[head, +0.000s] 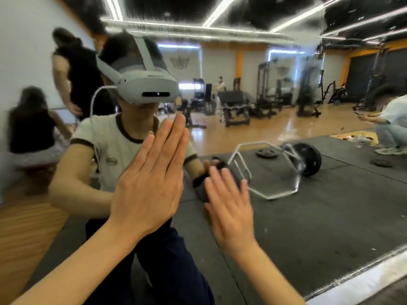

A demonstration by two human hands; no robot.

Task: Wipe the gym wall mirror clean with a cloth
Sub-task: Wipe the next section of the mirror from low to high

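1. Hands first: the left hand [149,183], centre frame, is held flat with fingers straight and together, palm toward the mirror [330,194]; nothing is gripped by it.
2. The right hand [231,203], just right of centre and lower, is spread with straight fingers over a dark cloth [201,186], which is pressed to the glass rather than clenched.
3. For a good wipe, even palm pressure should be kept on the cloth, and overlapping passes should be made so no strip is missed; the left hand is best kept off cleaned glass, since prints may be left.
4. The mirror fills nearly the whole frame, its pale lower edge running across the lower right. Faint specks are seen on it at lower right; gym machines and a hex bar [264,170] are reflected.
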